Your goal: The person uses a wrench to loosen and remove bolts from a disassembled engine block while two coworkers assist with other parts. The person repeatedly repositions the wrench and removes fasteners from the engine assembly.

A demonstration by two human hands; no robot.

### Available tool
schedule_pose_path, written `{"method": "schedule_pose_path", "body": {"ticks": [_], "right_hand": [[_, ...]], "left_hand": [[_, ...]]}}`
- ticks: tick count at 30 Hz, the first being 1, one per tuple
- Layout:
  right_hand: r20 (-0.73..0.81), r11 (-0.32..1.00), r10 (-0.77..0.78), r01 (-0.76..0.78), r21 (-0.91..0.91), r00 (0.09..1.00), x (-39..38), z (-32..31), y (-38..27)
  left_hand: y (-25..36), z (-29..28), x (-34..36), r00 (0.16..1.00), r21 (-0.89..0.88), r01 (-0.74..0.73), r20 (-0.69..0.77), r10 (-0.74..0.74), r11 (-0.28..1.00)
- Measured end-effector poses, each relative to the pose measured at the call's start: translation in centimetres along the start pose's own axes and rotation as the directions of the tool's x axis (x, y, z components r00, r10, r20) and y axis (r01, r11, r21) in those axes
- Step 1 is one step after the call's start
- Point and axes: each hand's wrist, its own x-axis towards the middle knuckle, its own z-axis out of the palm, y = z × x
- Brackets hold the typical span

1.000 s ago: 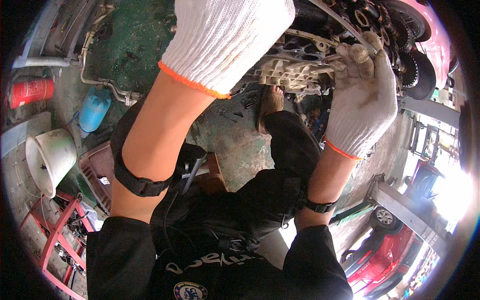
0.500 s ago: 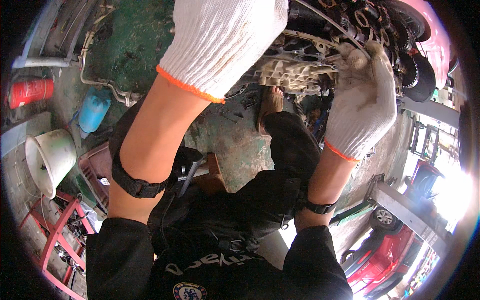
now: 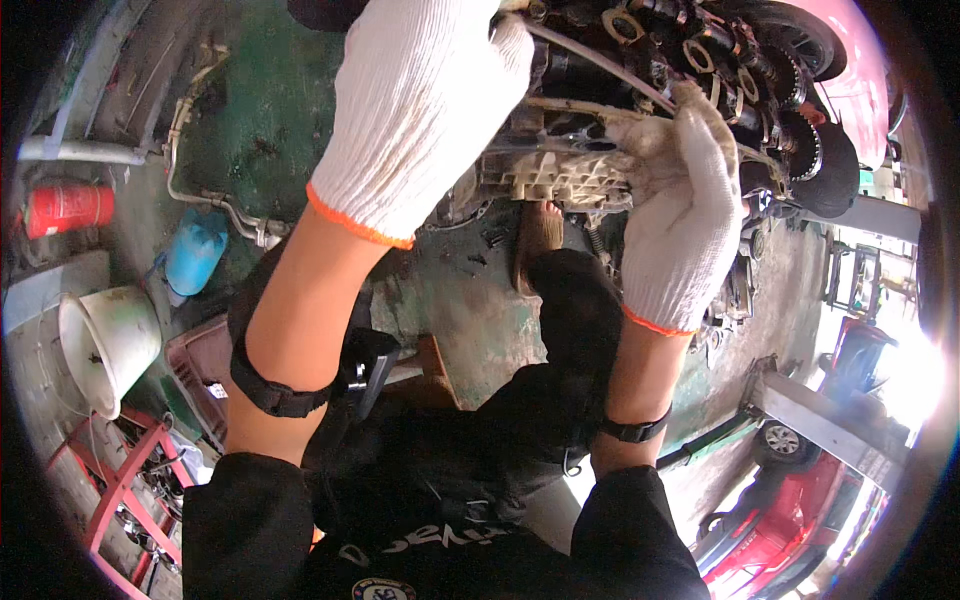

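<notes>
A greasy engine [image 3: 640, 90] with gears and ring-shaped parts fills the top of the view, with a pale ribbed casting [image 3: 555, 180] on its near side. My left hand [image 3: 420, 110], in a white knit glove with an orange cuff, reaches to the engine's upper left. Its fingers are hidden behind the back of the glove. My right hand [image 3: 680, 220], gloved the same way, lies against the engine's right side. Its fingertips rest near a thin metal tube [image 3: 600, 65]. What either hand grips is hidden.
My dark-clothed legs and a foot [image 3: 535, 240] are below the engine, on a stained green floor [image 3: 450, 300]. At left are a white bucket [image 3: 105, 340], a blue container [image 3: 195, 250], a red cylinder [image 3: 70, 207] and a red metal frame [image 3: 120, 480]. A red car [image 3: 800, 520] stands lower right.
My right hand has slid a little left and lower along the engine. My left hand has shifted only slightly.
</notes>
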Motion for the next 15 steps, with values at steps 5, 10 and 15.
{"method": "schedule_pose_path", "body": {"ticks": [5, 10, 15], "right_hand": [[-0.103, 0.999, 0.036, -0.036, 0.007, 0.994, -0.17, 1.02, -0.18], [-0.117, 0.991, 0.103, -0.112, -0.079, 0.988, -0.07, 0.97, -0.40], [-0.099, 0.993, 0.096, -0.101, -0.054, 0.990, -0.06, 0.58, -0.51]], "left_hand": [[-0.86, 0.34, 0.06, 0.988, -0.037, 0.145, 0.061, -0.143, 0.989], [-0.92, 0.04, 0.31, 0.950, -0.335, 0.308, 0.159, -0.269, 0.890], [-0.37, -0.41, 0.84, 0.922, -0.310, 0.369, 0.237, -0.305, 0.876]]}}
